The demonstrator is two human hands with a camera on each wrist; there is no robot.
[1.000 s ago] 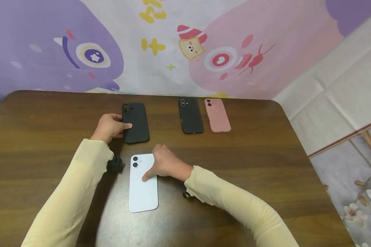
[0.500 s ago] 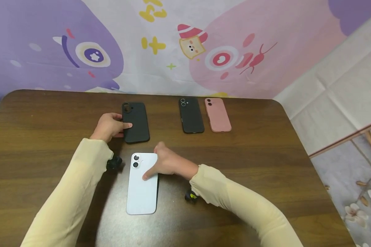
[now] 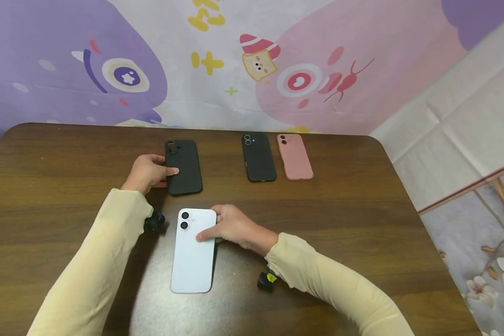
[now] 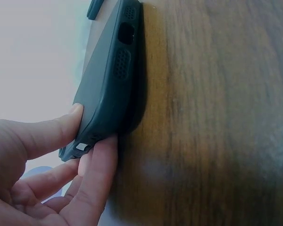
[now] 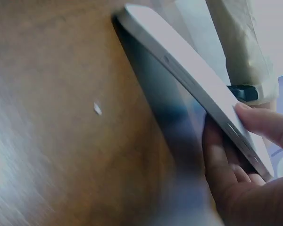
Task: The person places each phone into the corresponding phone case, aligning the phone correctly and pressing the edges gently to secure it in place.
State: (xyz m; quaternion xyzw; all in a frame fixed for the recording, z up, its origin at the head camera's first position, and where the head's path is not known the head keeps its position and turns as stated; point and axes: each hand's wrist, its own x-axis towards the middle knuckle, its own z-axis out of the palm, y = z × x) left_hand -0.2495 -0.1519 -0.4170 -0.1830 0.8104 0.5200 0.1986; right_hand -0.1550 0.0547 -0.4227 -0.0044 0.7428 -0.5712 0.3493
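My left hand (image 3: 146, 173) pinches the left edge of a black phone case (image 3: 189, 170) at the back left of the table. Brown shows through the case's camera opening. In the left wrist view the thumb lies on the case's back and the fingers (image 4: 101, 169) reach beneath its slightly raised edge. Nearer the front, my right hand (image 3: 239, 227) grips a white phone (image 3: 192, 263), camera side up, by its right edge. The right wrist view shows that phone tilted, its thumb on the back and the other fingers (image 5: 217, 150) underneath, with its far end close over the tabletop.
Toward the back right lie a black phone (image 3: 259, 158) and a pink phone (image 3: 296, 157), side by side. Behind the wooden table (image 3: 340, 210) hangs a cartoon-printed cloth (image 3: 218, 102). A small white speck (image 5: 97, 108) lies on the wood.
My right hand has shifted right and its fingers have gone under the white phone's edge. The phone's near end has swung slightly left and toward me. My left hand holds still on the case.
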